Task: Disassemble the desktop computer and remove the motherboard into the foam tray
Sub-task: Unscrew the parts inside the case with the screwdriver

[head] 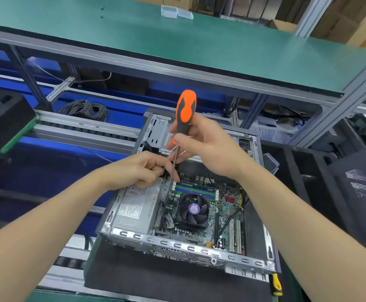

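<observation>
1. the right hand (201, 147) is clamped round the lower part of the handle of an orange-and-black screwdriver (185, 110), thumb across the front, with the handle's top sticking up above the fist.
2. the screwdriver's thin shaft runs down and slightly left from that fist, and its tip goes in at the far left corner of the motherboard (227, 214), hidden behind fingers.
3. the left hand (142, 171) sits right at the bottom of the shaft, fingers curled in tight. from here i cannot tell whether it pinches the shaft, a screw or nothing at all.
4. both forearms reach in from the near side, over the open computer case (177, 245), which lies flat with its lid off.
5. the motherboard is still inside the case, on the right half. a black cpu fan (194, 209) with a purple hub sticker sits on its middle, and blue and green memory slots (195, 190) lie just beyond the fan.
6. the silver power supply (134, 205) fills the left half of the case, beside the board.
7. the case rests on a black foam mat (155, 277). a yellow-and-black tool handle (275, 284) lies at the case's near right corner.
8. to the right of the case stands a black foam tray (304, 171) with ribs, and further right a dark mesh panel (358, 182).
9. behind it all, a coil of dark wire (86, 110) lies on the blue level under a green shelf (177, 40).
</observation>
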The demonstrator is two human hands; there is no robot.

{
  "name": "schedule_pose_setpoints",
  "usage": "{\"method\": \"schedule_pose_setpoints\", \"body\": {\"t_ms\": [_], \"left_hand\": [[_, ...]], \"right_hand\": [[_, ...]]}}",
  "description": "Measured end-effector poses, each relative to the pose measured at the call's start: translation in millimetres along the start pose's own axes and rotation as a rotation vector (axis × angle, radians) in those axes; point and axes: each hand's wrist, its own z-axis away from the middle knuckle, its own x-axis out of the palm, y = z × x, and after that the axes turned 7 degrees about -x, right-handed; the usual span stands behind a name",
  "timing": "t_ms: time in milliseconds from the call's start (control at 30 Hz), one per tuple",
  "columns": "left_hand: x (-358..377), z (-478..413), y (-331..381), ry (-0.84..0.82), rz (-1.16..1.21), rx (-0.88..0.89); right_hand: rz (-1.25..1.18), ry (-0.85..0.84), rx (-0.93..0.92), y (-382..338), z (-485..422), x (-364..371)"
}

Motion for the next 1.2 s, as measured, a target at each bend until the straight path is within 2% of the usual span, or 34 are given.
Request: {"method": "schedule_pose_setpoints", "body": {"t_ms": [333, 433, 567, 867, 1200], "left_hand": [[9.7, 1.7, 5.6, 0.128, -0.146, -0.065], [12.2, 1.8, 5.7, 0.123, -0.187, -0.059], [14.1, 4.0, 4.3, 0.113, -0.192, -0.047], [8.0, 2.1, -2.4, 0.127, -0.036, 0.053], [5.1, 3.0, -7.4, 0.177, -0.102, 0.064]], "right_hand": [[0.017, 0.133, -0.043, -19.0, 4.5, -34.1], [0.014, 0.150, -0.052, -22.6, 8.4, -36.9], [-0.009, 0.134, -0.063, -20.9, 11.9, -31.8], [0.030, 0.080, -0.035, 8.5, 4.4, 11.7], [0.101, 0.014, -0.042, 15.5, -9.2, 17.3]]}}
